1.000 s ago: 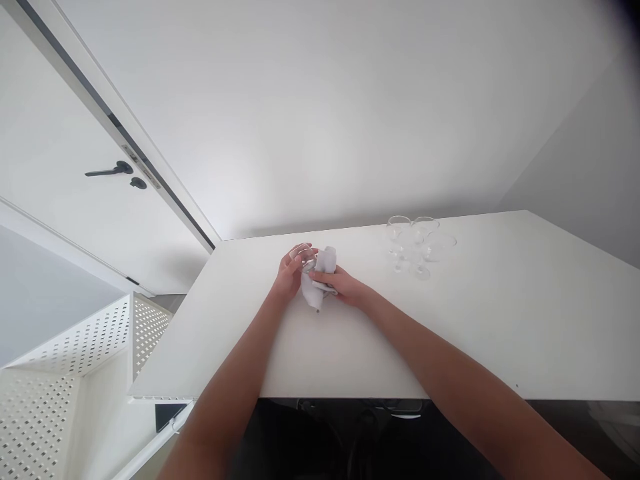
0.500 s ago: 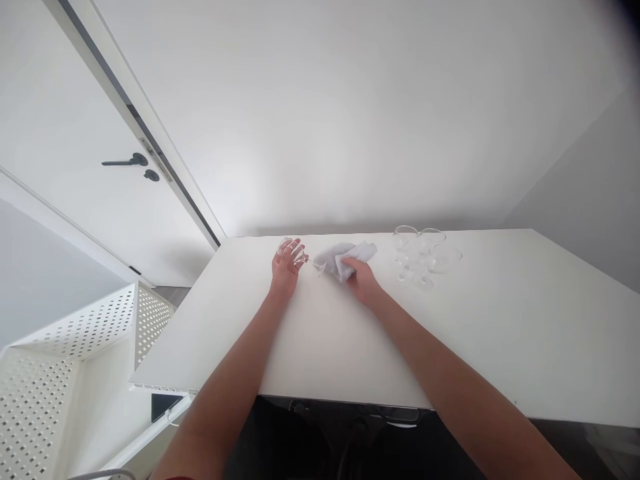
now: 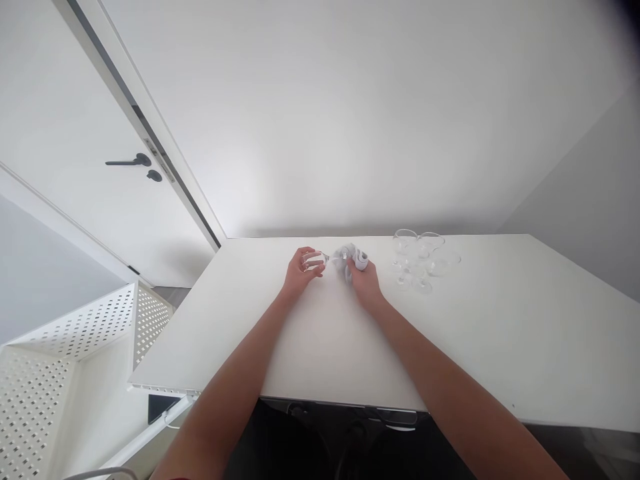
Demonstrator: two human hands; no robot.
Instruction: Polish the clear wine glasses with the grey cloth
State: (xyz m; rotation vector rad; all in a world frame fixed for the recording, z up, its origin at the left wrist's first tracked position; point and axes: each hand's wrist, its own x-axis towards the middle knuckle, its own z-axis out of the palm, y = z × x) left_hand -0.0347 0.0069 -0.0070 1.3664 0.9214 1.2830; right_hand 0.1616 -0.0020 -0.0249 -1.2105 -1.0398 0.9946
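Both hands working one stemmed glass over the white table (image 3: 500, 320).
Left hand (image 3: 301, 272) is gripping the glass (image 3: 315, 259) bowl, fingers curled around it; right hand (image 3: 364, 280) is clenching the cloth (image 3: 350, 257) around its foot end.

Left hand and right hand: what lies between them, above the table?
In the head view, a clear stemmed glass, held sideways: the left hand grips its bowl, and the right hand presses a grey cloth around its other end.

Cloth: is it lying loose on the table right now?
No, the cloth is bunched in the right hand, against the glass that the left hand holds.
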